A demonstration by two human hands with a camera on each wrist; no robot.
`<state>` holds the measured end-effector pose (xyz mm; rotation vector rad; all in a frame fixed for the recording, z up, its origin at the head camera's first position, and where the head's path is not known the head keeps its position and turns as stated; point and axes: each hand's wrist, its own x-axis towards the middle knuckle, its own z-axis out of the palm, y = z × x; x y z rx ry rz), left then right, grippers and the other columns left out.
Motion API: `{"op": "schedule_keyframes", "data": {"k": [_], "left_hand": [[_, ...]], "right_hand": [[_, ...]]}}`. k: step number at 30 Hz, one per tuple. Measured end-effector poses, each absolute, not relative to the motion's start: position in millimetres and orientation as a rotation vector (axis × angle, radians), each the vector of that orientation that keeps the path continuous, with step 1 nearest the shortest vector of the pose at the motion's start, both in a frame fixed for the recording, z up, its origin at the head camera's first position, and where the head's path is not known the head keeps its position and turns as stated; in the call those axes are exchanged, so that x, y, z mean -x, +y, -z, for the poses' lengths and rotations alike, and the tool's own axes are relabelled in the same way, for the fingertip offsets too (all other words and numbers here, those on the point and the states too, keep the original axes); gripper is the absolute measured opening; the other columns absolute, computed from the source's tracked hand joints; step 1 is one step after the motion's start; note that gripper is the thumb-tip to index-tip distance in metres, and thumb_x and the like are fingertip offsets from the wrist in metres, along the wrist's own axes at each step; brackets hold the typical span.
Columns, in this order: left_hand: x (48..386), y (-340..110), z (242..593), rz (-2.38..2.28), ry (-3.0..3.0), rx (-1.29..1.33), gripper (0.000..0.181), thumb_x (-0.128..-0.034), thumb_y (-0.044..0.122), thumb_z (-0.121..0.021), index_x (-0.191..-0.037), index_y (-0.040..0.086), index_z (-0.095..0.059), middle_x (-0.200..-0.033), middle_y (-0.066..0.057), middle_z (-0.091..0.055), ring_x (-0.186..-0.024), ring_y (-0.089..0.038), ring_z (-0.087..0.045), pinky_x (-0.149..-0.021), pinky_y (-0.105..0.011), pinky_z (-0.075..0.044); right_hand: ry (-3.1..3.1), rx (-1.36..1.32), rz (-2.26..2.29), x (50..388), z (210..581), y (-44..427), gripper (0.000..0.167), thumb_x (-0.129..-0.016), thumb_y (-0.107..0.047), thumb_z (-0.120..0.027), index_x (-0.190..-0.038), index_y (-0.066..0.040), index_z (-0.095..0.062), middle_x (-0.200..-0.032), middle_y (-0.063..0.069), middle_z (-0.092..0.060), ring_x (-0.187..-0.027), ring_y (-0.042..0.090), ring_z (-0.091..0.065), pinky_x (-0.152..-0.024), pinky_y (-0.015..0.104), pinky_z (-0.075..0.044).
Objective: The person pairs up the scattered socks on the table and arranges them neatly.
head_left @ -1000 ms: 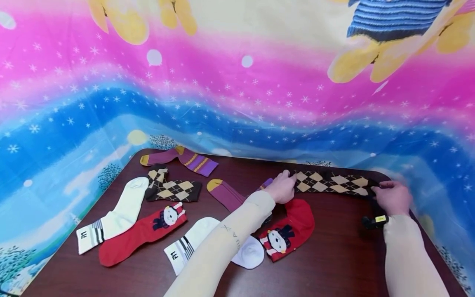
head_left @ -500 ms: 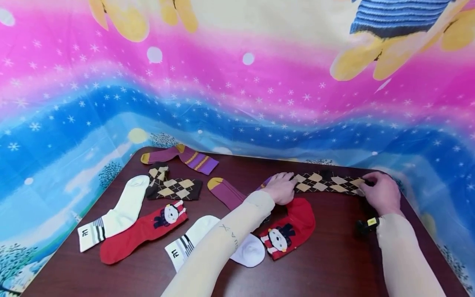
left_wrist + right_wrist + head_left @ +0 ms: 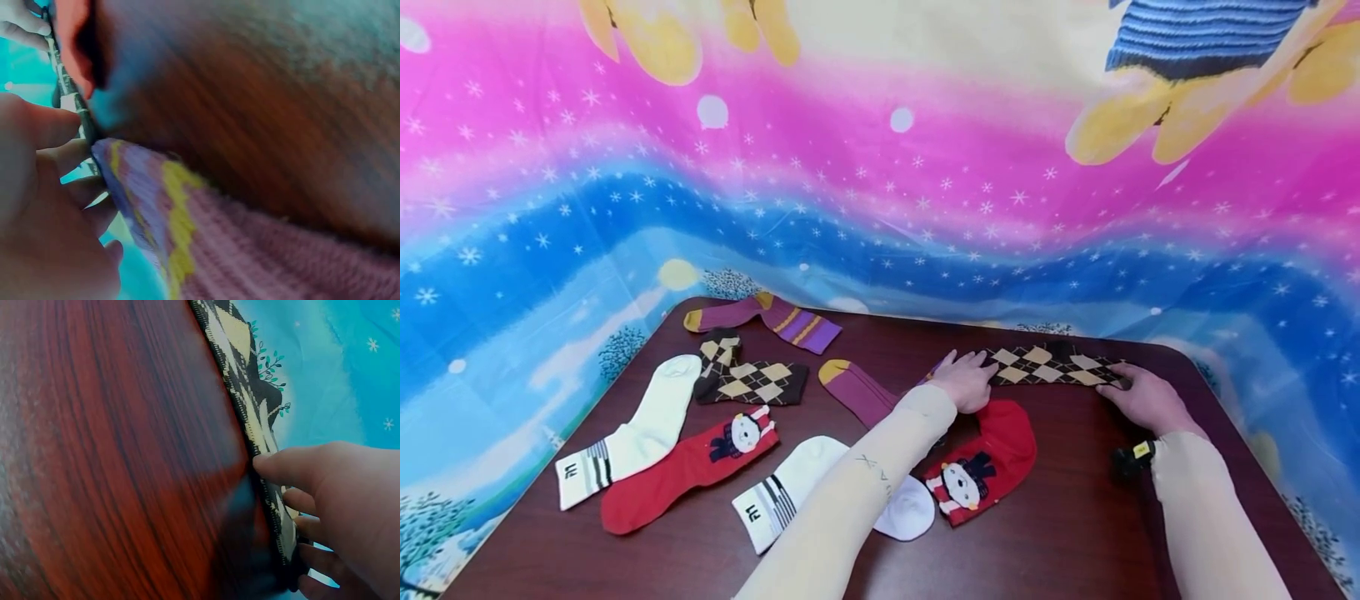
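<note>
A brown and tan argyle sock (image 3: 1048, 367) lies stretched out flat near the table's back edge. My left hand (image 3: 964, 382) rests at its left end, fingers spread and fairly straight, over the purple striped end of a mauve sock (image 3: 250, 250). At the right end of the argyle sock is my right hand (image 3: 1153, 402). In the right wrist view its thumb touches the near edge while the other fingers lie loosely on the sock. A red sock (image 3: 1015, 433) with a bear face lies folded just below my left hand.
A white sock (image 3: 910, 510) lies partly under my left forearm. On the left are another white sock (image 3: 643, 429), a red sock (image 3: 677, 487), an argyle sock (image 3: 763, 383) and a purple sock (image 3: 805, 327). A printed cloth (image 3: 880, 208) hangs behind the dark table (image 3: 1045, 533).
My right hand has moved left from beyond the argyle sock's right end onto that end, and its fingers have loosened. The left hand has stayed nearly in place, its fingers spreading flatter.
</note>
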<state>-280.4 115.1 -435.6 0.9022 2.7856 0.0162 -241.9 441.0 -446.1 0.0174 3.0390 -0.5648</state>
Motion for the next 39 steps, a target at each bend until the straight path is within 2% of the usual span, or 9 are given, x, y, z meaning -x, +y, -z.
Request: {"op": "schedule_keyframes", "data": {"k": [3, 9, 13, 19, 25, 30, 34, 39], "left_hand": [[282.1, 116.7, 437.0, 0.01, 2.818, -0.911, 0.051, -0.1105, 0.036, -0.036, -0.161, 0.03, -0.031, -0.167, 0.002, -0.022, -0.152, -0.015, -0.02, -0.121, -0.038, -0.012], [290.4, 118.1, 444.6, -0.032, 2.818, -0.856, 0.054, -0.1099, 0.05, -0.03, -0.162, 0.035, -0.027, -0.168, 0.006, -0.019, -0.153, -0.013, -0.014, -0.121, -0.039, -0.005], [295.1, 113.8, 445.0, -0.135, 2.872, -0.857, 0.06, -0.1081, 0.057, -0.026, -0.163, 0.035, -0.021, -0.168, 0.006, -0.017, -0.153, -0.015, -0.012, -0.121, -0.041, 0.0], [299.5, 105.0, 433.6, -0.272, 2.964, -0.896, 0.062, -0.1083, 0.058, -0.021, -0.165, 0.033, -0.013, -0.17, 0.004, -0.01, -0.154, -0.017, -0.006, -0.121, -0.044, 0.003], [300.4, 94.8, 424.3, -0.32, 2.998, -0.903, 0.066, -0.1058, 0.063, -0.014, -0.165, 0.034, -0.012, -0.17, 0.005, -0.008, -0.154, -0.017, -0.002, -0.121, -0.048, 0.003], [300.3, 84.4, 420.3, -0.323, 3.013, -0.889, 0.068, -0.1036, 0.067, -0.009, -0.164, 0.037, -0.007, -0.17, 0.007, -0.004, -0.154, -0.016, 0.003, -0.12, -0.049, 0.007], [299.0, 74.9, 418.8, -0.335, 3.016, -0.883, 0.07, -0.1021, 0.069, -0.008, -0.164, 0.037, -0.004, -0.17, 0.006, -0.001, -0.154, -0.017, 0.007, -0.119, -0.051, 0.009], [296.4, 64.5, 415.6, -0.375, 3.04, -0.861, 0.081, -0.0952, 0.08, -0.012, -0.164, 0.038, -0.006, -0.17, 0.006, 0.0, -0.154, -0.02, 0.007, -0.118, -0.057, 0.006]], "right_hand": [[3.045, -0.041, 0.568, 242.6, 445.5, 438.7, 0.077, -0.1, -0.046, -0.06, -0.146, 0.013, -0.04, -0.143, 0.045, -0.035, -0.125, 0.063, -0.038, -0.098, 0.072, -0.034], [3.045, -0.058, 0.594, 241.0, 441.7, 433.9, 0.082, -0.101, -0.051, -0.057, -0.146, 0.015, -0.039, -0.132, 0.043, -0.048, -0.116, 0.059, -0.049, -0.094, 0.071, -0.039], [3.057, -0.096, 0.617, 241.3, 440.8, 432.1, 0.086, -0.104, -0.055, -0.048, -0.151, 0.015, -0.03, -0.136, 0.043, -0.045, -0.117, 0.06, -0.047, -0.095, 0.071, -0.038], [3.111, -0.11, 0.654, 244.7, 430.3, 423.6, 0.088, -0.105, -0.061, -0.032, -0.156, 0.011, -0.022, -0.137, 0.044, -0.044, -0.12, 0.061, -0.046, -0.095, 0.073, -0.035], [3.135, -0.068, 0.689, 244.7, 411.9, 408.0, 0.083, -0.107, -0.06, -0.024, -0.16, 0.003, -0.018, -0.152, 0.039, -0.03, -0.133, 0.062, -0.031, -0.102, 0.074, -0.025], [3.158, -0.012, 0.679, 242.4, 402.2, 395.2, 0.079, -0.108, -0.056, -0.021, -0.16, 0.003, -0.015, -0.157, 0.037, -0.02, -0.139, 0.06, -0.021, -0.106, 0.072, -0.02], [3.228, 0.029, 0.606, 241.9, 399.2, 384.7, 0.08, -0.107, -0.059, -0.023, -0.161, 0.001, -0.018, -0.157, 0.038, -0.021, -0.141, 0.06, -0.018, -0.107, 0.073, -0.017], [3.306, 0.04, 0.478, 241.2, 396.0, 373.0, 0.084, -0.103, -0.067, -0.031, -0.163, -0.01, -0.02, -0.158, 0.037, -0.018, -0.143, 0.061, -0.012, -0.107, 0.075, -0.012]]}}
